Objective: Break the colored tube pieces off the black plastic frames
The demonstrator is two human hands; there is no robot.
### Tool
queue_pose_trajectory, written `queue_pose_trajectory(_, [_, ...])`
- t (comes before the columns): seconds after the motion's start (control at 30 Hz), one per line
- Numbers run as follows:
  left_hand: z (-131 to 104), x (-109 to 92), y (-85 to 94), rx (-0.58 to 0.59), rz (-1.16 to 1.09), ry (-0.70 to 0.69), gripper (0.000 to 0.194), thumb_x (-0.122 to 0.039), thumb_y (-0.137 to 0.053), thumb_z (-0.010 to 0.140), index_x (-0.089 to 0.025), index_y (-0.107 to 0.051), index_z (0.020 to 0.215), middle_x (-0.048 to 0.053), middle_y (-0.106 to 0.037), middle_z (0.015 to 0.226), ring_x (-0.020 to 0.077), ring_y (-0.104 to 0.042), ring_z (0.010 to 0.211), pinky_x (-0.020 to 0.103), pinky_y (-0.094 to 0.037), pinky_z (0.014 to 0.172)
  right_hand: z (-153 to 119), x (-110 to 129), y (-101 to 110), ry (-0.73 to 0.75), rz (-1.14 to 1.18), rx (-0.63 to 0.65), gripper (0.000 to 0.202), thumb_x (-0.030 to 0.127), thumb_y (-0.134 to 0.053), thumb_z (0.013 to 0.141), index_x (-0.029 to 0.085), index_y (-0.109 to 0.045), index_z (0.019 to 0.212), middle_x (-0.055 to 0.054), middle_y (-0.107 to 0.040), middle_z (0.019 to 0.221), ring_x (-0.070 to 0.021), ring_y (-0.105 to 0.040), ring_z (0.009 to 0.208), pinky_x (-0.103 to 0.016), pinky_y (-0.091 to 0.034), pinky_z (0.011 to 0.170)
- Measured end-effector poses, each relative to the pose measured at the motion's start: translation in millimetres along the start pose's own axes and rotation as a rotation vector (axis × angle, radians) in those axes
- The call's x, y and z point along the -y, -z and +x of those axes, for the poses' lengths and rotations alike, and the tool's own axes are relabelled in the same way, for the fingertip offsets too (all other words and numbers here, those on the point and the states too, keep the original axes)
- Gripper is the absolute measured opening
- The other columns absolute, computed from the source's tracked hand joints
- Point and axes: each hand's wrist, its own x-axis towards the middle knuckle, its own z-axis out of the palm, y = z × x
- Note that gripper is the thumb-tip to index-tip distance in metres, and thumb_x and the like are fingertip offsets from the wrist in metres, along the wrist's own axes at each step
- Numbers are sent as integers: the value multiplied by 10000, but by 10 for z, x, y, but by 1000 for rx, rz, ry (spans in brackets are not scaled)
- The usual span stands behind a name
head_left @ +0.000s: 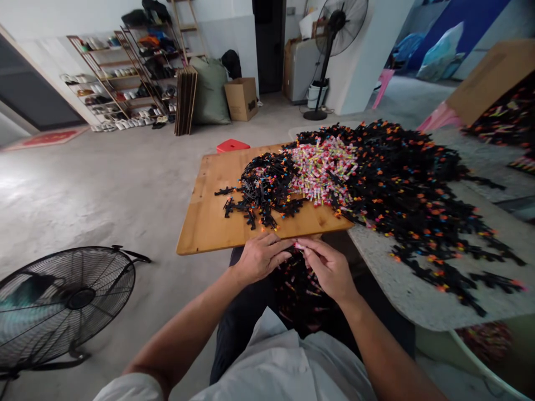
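Both of my hands meet just off the front edge of a wooden board (209, 211). My right hand (330, 267) pinches a small pink-and-white tube (298, 245) between thumb and fingers. Close against it, my left hand (261, 257) has its fingers closed together; what they hold is hidden. On the board lies a small heap of black toy guns (267, 186) with orange and blue tips. Beside it is a heap of pink, white and yellow tubes (324, 170). A much bigger pile of toy guns (401, 167) spreads to the right over a grey stone tabletop (388, 278).
More small pieces lie in a dark mass (298, 295) at my lap. A floor fan (79, 298) stands at left, a tub (463, 356) at lower right. A tilted cardboard box (493, 72) spills pieces at right. A red stool (233, 145) is behind the board.
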Motion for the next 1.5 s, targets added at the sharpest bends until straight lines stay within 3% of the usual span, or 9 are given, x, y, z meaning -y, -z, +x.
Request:
queue_pose_trajectory(0.13, [3,-13,-10,6,-6,4,452,-464,-420,1095,-209,-686,1357,101,-722,1091,212,-666,996,331,-554,876,-20,-11,14,35,-31,18,298,349,-563,1030,291,-788,1216,-83,-758,1205,-241,-722,969,-344,-600,813])
queue_pose_trajectory(0.33, [40,-65,35,48,95,6,426,-476,-479,1074,-244,-702,1353,92,-714,1061,212,-644,958,333,-545,842,-32,-69,58,-65,1,63,317,375,-552,1031,267,-781,1222,-59,-775,959,-180,-668,699,-305,-587,674])
queue_pose_trajectory(0.43, [45,-92,48,63,146,3,423,-485,-492,1065,-260,-706,1352,98,-704,1075,220,-634,953,354,-541,854,-19,-70,95,-81,-18,95,314,372,-551,1028,258,-789,1198,-61,-779,930,-188,-690,706,-308,-597,685])
queue_pose_trajectory(0.67, [-12,-122,-65,43,-61,102,402,-457,-507,1065,-233,-725,1317,114,-710,1070,231,-666,1004,378,-569,899,15,-61,161,79,-146,133,294,296,-568,1007,292,-800,1188,-65,-788,1158,-253,-725,1101,-395,-580,992])
queue_pose_trajectory(0.8, [-27,-117,-101,64,-282,135,392,-429,-510,1071,-236,-706,1350,101,-740,1175,219,-696,1084,357,-567,974,-33,-125,181,32,-102,143,277,328,-588,1004,297,-806,1172,-59,-796,981,-222,-745,872,-357,-620,818])
queue_pose_trajectory(0.97, [16,-114,-39,87,-262,102,403,-457,-521,1064,-246,-709,1351,102,-740,1194,221,-704,1099,355,-566,985,-124,-190,135,-98,58,73,269,390,-632,999,267,-798,1173,-38,-759,828,-177,-684,637,-326,-607,661])
queue_pose_trajectory(1.07, [48,-118,-12,81,-224,77,419,-451,-511,1068,-226,-693,1371,113,-738,1158,220,-705,1073,353,-570,969,-151,-197,87,-58,59,16,265,367,-623,1010,282,-783,1203,-51,-782,949,-199,-725,755,-339,-624,710])
queue_pose_trajectory(1.2, [83,-137,7,87,-191,59,415,-436,-504,1073,-209,-689,1367,119,-733,1193,219,-702,1076,348,-563,976,-142,-191,77,114,-62,8,285,276,-580,1033,322,-771,1239,-52,-775,1170,-234,-727,1072,-398,-605,948])
queue_pose_trajectory(1.5, [152,-168,90,148,-167,84,385,-448,-528,1062,-259,-719,1337,93,-753,1127,209,-714,1021,331,-565,945,-174,-199,141,220,-167,40,342,218,-547,1040,331,-758,1283,-57,-767,1194,-229,-733,1081,-427,-584,1024])
